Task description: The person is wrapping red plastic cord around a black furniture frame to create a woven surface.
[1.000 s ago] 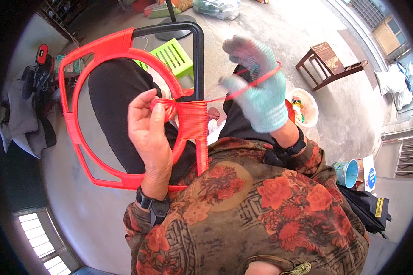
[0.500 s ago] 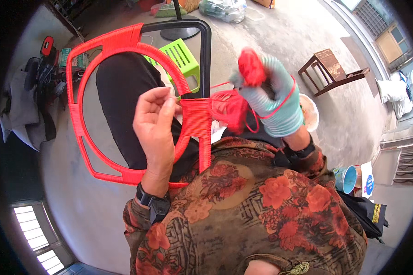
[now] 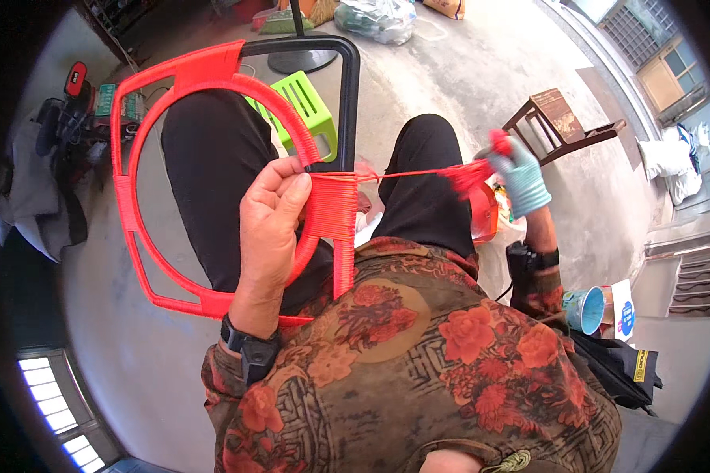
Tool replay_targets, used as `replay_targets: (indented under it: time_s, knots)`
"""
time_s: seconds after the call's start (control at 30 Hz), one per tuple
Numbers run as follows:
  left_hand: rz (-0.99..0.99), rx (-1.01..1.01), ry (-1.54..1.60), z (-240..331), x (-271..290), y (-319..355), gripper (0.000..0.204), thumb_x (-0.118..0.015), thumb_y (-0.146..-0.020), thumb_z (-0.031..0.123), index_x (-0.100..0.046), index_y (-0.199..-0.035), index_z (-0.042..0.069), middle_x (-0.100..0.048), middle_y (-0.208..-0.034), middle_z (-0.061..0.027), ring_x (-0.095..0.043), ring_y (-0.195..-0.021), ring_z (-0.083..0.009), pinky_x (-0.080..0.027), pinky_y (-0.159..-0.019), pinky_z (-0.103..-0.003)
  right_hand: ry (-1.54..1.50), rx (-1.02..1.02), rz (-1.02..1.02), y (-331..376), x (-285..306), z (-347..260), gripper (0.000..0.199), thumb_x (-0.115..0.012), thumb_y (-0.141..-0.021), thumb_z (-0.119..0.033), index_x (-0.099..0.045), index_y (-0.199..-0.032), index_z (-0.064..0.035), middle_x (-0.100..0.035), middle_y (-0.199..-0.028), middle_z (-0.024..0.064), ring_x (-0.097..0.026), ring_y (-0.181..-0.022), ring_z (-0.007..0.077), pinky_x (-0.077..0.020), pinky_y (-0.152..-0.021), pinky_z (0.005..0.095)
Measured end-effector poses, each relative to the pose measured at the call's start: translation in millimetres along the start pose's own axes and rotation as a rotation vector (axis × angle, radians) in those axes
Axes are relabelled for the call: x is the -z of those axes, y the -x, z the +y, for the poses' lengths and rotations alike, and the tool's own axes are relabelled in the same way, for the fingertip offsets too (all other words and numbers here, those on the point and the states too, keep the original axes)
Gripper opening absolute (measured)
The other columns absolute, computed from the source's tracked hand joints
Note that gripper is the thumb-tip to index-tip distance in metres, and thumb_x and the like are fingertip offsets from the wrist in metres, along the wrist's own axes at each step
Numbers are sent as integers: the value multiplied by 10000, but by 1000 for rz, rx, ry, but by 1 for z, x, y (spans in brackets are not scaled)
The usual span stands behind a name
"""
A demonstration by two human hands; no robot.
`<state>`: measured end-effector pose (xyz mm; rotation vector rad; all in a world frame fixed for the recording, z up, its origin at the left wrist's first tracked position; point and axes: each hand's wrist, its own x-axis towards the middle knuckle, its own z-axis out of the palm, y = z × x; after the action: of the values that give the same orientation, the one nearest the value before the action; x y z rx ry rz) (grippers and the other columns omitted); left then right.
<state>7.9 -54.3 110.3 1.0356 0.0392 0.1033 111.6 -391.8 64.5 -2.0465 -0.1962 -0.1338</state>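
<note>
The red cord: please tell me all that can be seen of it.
The red cord looks like thin plastic string. It is wound in tight turns around part of a black metal frame, covering the ring and a straight bar. One strand runs taut from the windings beside the left hand across the lap to the gloved right hand, which grips a bunch of it. The left hand holds the wrapped frame.

Floral shirt [image 3: 418,355], brown with red roses, long sleeves. Black trousers [image 3: 213,165]. Black smartwatch [image 3: 248,347] on left wrist, another black watch [image 3: 532,258] on right. Left hand [image 3: 272,229] bare; right hand [image 3: 521,177] in teal glove.
</note>
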Motion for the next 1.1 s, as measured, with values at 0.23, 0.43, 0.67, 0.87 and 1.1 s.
replay_targets:
  time_s: [0.23, 0.43, 0.67, 0.87, 1.1]
  knots:
    - [30, -4, -11, 0, 5, -3, 156, -516, -935, 91, -533, -1043, -20, -634, -909, -66, -623, -776, -96, -512, -696, -221, -1438, -101, 139, -16, 29, 73, 215, -589, -873, -255, -567, -924, -47, -564, -756, 62, -579, -740, 199, -463, -907, 373]
    - [59, 23, -15, -3, 4, -9, 134, -530, -930, 105, -541, -1011, -1, -639, -872, -63, -628, -715, -100, -520, -639, -215, -1084, -184, -415, -5, -52, -32, 302, -571, -889, -199, -546, -1077, 36, -549, -762, 13, -555, -692, 113, -484, -629, 287]
    - [3, 45, 46, -2, 5, -8, 130, -531, -929, 112, -547, -999, 4, -643, -899, -77, -639, -767, -130, -537, -704, -261, -914, -203, -875, 17, -122, -72, 200, -527, -873, -160, -571, -1001, -13, -648, -874, 108, -629, -728, 192, -532, -649, 329]
    - [-17, 69, 102, 0, 5, -7, 154, -522, -937, 131, -548, -1001, -6, -642, -913, -85, -639, -789, -130, -532, -725, -260, -1654, -225, -544, 10, -101, -70, 256, -547, -906, -271, -549, -809, -34, -562, -1159, 212, -614, -843, 269, -548, -690, 374]
    - [-216, 277, -12, 4, -2, 0, 354, -554, -910, 188, -484, -1181, -28, -637, -956, -162, -653, -814, -222, -541, -750, -327, -1870, -187, -539, -3, -105, -65, 271, -496, -942, -288, -532, -770, -82, -536, -711, 38, -552, -745, 218, -504, -611, 328]
